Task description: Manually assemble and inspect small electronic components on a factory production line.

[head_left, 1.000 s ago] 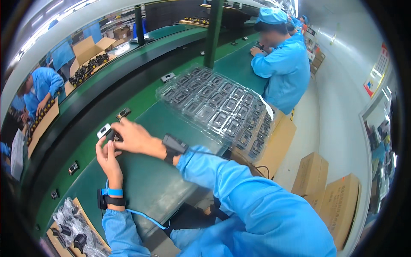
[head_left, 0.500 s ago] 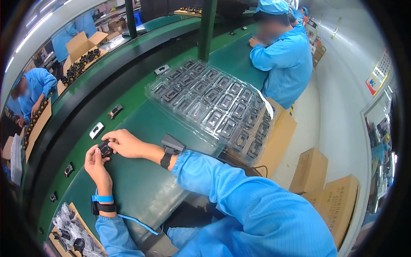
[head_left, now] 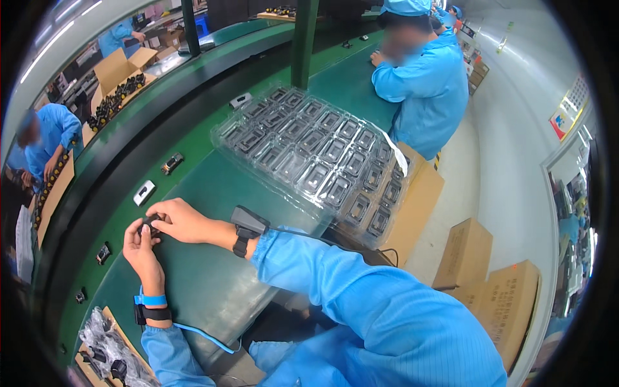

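Over the green worktable (head_left: 200,277), both hands meet around a small black part (head_left: 152,224), which the fingers mostly cover. My left hand (head_left: 142,255) pinches it from below, thumb raised against it. From the right, my right hand (head_left: 182,221) closes its fingers on the same part. Just beyond them lies a white casing (head_left: 144,193) with a dark slot. A black assembly with orange bits (head_left: 172,163) sits farther along the green belt, and a similar one (head_left: 103,253) is left of my left hand.
Clear plastic trays (head_left: 280,158) with black frame-shaped parts in their pockets stretch across the table, beside a green post (head_left: 303,51). A carton with plastic bags (head_left: 119,348) stands at lower left. Cartons (head_left: 464,255) are on the right. A co-worker in blue (head_left: 429,90) sits ahead.
The black part has been turned in my fingers and is now more covered by them. Both hands have shifted slightly left in the picture.
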`<state>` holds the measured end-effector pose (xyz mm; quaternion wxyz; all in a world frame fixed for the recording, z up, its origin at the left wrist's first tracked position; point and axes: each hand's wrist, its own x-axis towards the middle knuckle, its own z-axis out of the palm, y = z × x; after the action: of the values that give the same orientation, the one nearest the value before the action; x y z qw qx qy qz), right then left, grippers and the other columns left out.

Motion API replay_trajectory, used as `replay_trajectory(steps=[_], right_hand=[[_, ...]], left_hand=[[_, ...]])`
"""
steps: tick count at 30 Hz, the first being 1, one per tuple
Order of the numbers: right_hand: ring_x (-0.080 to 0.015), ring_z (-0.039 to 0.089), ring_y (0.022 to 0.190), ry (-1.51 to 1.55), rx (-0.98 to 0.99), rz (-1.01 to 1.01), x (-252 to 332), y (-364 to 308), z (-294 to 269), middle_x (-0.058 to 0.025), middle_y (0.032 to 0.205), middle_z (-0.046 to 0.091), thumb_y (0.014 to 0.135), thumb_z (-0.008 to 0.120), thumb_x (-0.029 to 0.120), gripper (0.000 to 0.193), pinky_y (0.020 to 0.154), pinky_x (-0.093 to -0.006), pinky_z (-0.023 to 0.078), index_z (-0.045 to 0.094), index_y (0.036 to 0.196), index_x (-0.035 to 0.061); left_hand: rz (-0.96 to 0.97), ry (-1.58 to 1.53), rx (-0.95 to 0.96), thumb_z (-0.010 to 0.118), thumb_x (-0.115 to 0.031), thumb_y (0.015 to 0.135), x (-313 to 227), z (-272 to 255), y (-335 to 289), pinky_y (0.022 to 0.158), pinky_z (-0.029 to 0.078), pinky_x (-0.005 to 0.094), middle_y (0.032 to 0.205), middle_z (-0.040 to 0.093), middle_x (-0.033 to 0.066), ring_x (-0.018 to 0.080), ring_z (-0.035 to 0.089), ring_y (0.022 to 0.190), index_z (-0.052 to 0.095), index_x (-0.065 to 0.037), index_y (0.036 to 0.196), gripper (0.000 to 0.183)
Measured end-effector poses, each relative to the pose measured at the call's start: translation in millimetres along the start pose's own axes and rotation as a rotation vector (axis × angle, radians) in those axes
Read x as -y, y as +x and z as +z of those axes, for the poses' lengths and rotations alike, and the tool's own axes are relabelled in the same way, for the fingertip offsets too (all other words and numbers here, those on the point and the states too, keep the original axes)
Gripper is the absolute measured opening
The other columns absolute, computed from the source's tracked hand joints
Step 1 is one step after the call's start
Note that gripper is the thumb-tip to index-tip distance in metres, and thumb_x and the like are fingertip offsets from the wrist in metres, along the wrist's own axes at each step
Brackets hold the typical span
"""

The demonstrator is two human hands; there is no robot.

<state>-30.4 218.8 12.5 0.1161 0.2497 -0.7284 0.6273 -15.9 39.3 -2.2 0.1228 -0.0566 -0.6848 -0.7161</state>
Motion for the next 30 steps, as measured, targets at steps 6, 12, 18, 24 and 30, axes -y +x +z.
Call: replay_trajectory(steps=[6,12,18,24,30], right_hand=[[-0.0165,0.066,0.067,0.054,0.005,0.055,-1.9,-1.5,-3.4,-0.0106,0.078,0.067,0.096,0.069,0.005,0.023,0.062,-0.0326,0.052,0.069,0.117,-0.0052],[-0.0141,0.066,0.065,0.183,-0.006,0.069,0.9,3.5,1.5,-0.0094,0.076,0.068,0.092,0.072,0.004,0.022,0.061,-0.0308,0.054,0.07,0.112,-0.0058],[-0.0082,0.067,0.076,0.22,0.065,0.178,-6.4,3.6,5.0,-0.0039,0.087,0.071,0.094,0.076,0.006,0.024,0.067,-0.0257,0.056,0.07,0.117,-0.0004],[-0.008,0.065,0.073,0.125,0.052,0.165,-12.7,4.4,-4.7,-0.0035,0.083,0.071,0.088,0.081,0.009,0.027,0.067,-0.0269,0.054,0.072,0.113,0.003],[-0.0057,0.06,0.069,0.253,0.046,0.185,-14.3,1.1,-6.9,0.0006,0.075,0.065,0.085,0.08,0.001,0.028,0.065,-0.0252,0.051,0.069,0.111,0.0022]], left_hand=[[-0.017,-0.007,0.03,0.064,-0.012,0.105,2.0,1.8,-2.2,0.072,0.052,0.0227,0.11,0.073,0.0078,0.0123,0.069,0.091,0.062,0.001,0.127,0.025],[0.011,-0.057,0.061,0.063,-0.012,0.106,1.2,-3.4,1.5,0.073,0.054,0.0222,0.115,0.071,0.0072,0.0107,0.069,0.094,0.062,0.0,0.128,0.025],[-0.002,-0.031,0.082,0.065,-0.009,0.103,1.9,-6.1,-1.0,0.073,0.056,0.0253,0.109,0.072,0.0078,0.0141,0.07,0.093,0.063,0.0,0.127,0.025],[-0.002,-0.103,0.155,0.066,-0.009,0.102,-4.0,2.7,-0.9,0.074,0.054,0.0231,0.107,0.072,0.0049,0.0095,0.066,0.091,0.065,-0.002,0.125,0.024],[0.035,-0.047,0.264,0.072,-0.007,0.097,-13.5,10.3,-6.1,0.077,0.054,0.0241,0.114,0.069,0.0051,0.0101,0.065,0.095,0.064,-0.004,0.127,0.031]])
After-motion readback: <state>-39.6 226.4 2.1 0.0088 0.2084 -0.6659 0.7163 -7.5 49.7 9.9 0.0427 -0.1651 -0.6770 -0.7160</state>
